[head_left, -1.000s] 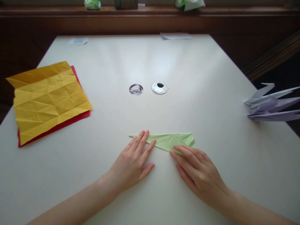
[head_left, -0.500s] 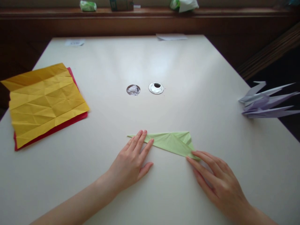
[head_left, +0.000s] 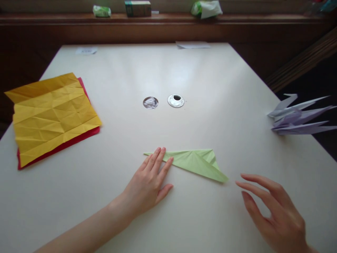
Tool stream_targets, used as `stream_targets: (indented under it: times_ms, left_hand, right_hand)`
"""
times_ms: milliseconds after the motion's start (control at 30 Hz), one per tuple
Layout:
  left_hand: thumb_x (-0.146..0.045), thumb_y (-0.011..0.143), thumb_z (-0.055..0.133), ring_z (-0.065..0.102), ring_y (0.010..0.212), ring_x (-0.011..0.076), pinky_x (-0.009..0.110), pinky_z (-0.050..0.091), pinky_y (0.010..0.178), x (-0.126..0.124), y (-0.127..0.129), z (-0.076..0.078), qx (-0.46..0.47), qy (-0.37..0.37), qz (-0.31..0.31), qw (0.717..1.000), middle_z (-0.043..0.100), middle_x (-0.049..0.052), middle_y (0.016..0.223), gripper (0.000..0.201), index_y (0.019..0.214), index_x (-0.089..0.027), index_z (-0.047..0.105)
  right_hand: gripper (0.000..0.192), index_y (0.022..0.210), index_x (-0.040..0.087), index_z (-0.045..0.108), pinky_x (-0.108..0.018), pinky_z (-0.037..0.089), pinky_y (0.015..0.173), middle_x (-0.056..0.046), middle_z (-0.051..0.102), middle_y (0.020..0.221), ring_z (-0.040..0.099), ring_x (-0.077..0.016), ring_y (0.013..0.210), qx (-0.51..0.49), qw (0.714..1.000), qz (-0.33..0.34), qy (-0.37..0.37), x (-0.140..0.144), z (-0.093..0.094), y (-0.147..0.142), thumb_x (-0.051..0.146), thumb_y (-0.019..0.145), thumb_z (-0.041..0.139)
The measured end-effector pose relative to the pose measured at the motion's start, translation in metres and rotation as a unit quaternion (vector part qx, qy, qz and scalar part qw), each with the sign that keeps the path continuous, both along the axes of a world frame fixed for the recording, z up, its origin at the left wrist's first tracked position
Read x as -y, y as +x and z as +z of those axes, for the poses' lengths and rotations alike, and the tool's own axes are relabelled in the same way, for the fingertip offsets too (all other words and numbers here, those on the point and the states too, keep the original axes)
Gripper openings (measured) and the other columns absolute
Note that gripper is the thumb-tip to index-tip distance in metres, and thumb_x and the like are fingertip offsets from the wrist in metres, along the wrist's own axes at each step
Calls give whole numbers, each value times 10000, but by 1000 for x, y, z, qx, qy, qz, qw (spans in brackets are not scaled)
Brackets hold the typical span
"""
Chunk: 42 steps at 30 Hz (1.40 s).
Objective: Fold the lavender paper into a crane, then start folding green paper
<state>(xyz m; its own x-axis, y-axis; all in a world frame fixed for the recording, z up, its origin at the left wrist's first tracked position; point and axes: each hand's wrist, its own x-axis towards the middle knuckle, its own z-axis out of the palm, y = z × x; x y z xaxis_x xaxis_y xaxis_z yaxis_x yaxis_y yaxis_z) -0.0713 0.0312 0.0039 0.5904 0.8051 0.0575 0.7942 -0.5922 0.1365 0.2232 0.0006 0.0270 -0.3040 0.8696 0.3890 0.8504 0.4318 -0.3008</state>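
Note:
A light green folded paper lies flat on the white table, its narrow tip to the left and a wider, creased end to the right. My left hand rests palm down with fingers spread, the fingertips pressing on the paper near that narrow tip and covering part of it. Just right of the paper's lower right corner, my right hand hovers apart from it. Its fingers are curved and separated from the thumb, with nothing between them.
Creased yellow paper lies over red paper at the left. Folded paper cranes, one white and one purple, stand at the right edge. A metal-rimmed hole is in the tabletop. A box sits on the back ledge.
My right hand has let go of the green paper's right corner and moved right, its fingers parting. My left hand stays on the paper. The view has tilted up slightly.

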Motion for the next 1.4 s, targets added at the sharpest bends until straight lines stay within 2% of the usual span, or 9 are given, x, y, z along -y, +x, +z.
stream_targets:
  times_ms: [67,233,400,600,733,933,1100,1267,1400]
  left_hand:
    - [-441,865,347,187,1325,293,407,287,1035,0,0,-1,0,-1,3,1000,235,173,1425,575,1353,-142,289]
    - [-435,860,357,155,1334,290,422,263,1048,0,0,-3,9,-5,3,1000,212,163,1435,589,1357,-130,272]
    - [-469,834,389,111,1341,292,415,246,1061,1,0,-7,19,-9,-4,1000,224,173,1429,674,1353,-59,256]
    - [-457,841,374,96,1347,265,398,224,1073,0,-1,-6,31,-11,2,999,163,156,1448,693,1370,-49,192]
    - [-479,861,329,106,1349,242,386,225,1076,0,-6,-5,22,-23,0,999,153,133,1455,670,1375,-73,186]
    - [-535,843,341,114,1343,279,423,275,1044,3,-16,-4,0,-21,60,998,144,162,1453,686,1377,-125,208]
    - [-530,840,355,128,1341,278,426,293,1035,3,-18,-4,-3,-15,65,998,153,158,1453,681,1379,-143,204]
    - [-503,841,386,214,1321,283,446,301,1028,2,-18,-2,5,14,60,998,244,160,1426,633,1352,-146,276]
    - [-385,853,443,384,1232,259,414,377,979,-1,-16,0,57,59,47,996,459,128,1301,395,1159,-142,502]
  right_hand:
    - [403,1119,202,535,-383,454,863,-89,552,1080,542,-227,1010,-41,996,76,20,-10,8,-22,61,741,523]
    - [554,1317,68,311,-443,396,978,-187,427,1298,320,-267,1266,-5,959,275,-68,-41,9,-92,231,819,491]
    - [751,1349,-18,213,-470,319,1039,-222,291,1391,161,-283,1330,63,948,297,-100,-55,-15,-123,491,834,413]
    - [851,1368,-5,178,-461,270,1059,-199,179,1437,68,-269,1346,135,946,278,-100,-52,-28,-106,601,800,365]
    - [842,1380,30,168,-456,261,1059,-175,154,1449,71,-262,1347,165,950,243,-101,-50,-28,-93,607,798,363]
    - [841,1387,39,142,-435,266,1061,-159,151,1454,89,-256,1348,191,959,188,-93,-48,-30,-72,597,801,372]
    - [828,1392,57,129,-431,278,1051,-151,169,1452,116,-250,1345,199,963,159,-83,-46,-32,-55,574,803,396]
    - [776,1399,101,114,-440,278,1043,-128,209,1445,148,-233,1341,201,958,184,-84,-56,-32,-41,533,822,402]
    - [592,1359,147,250,-450,283,1037,-99,324,1405,232,-212,1319,188,952,224,-89,-72,-26,-32,429,861,402]
